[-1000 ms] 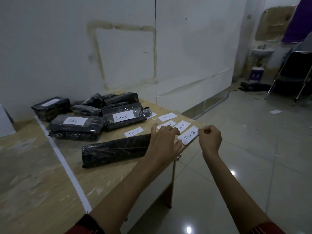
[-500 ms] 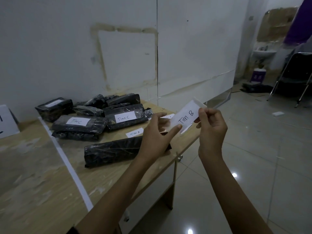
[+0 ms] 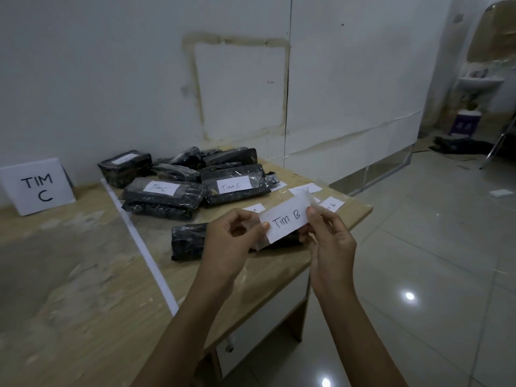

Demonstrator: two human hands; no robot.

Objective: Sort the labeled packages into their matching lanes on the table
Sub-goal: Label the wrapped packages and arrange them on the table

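Note:
A white paper label reading "TIM B" (image 3: 285, 221) is held in the air between both hands. My left hand (image 3: 229, 241) pinches its lower left corner and my right hand (image 3: 329, 236) pinches its right end. Directly below lies an unlabeled long black wrapped package (image 3: 187, 241) on the wooden table (image 3: 251, 277), partly hidden by my hands. Behind it sits a pile of black packages; two of them carry "TIM C" labels (image 3: 161, 187) (image 3: 234, 185). A standing white "TIM C" sign (image 3: 37, 187) marks the lane left of a white tape line (image 3: 145, 255).
Loose paper labels (image 3: 304, 189) lie on the table's far right corner, one reading "B" (image 3: 331, 204). The table's right edge drops to a glossy tiled floor. A wall runs behind the table. A sink, a purple container and a chair leg stand at the far right.
The "TIM B" label was picked up off the table's right corner and brought over the unlabeled package. The view shifted left, revealing the "TIM C" sign.

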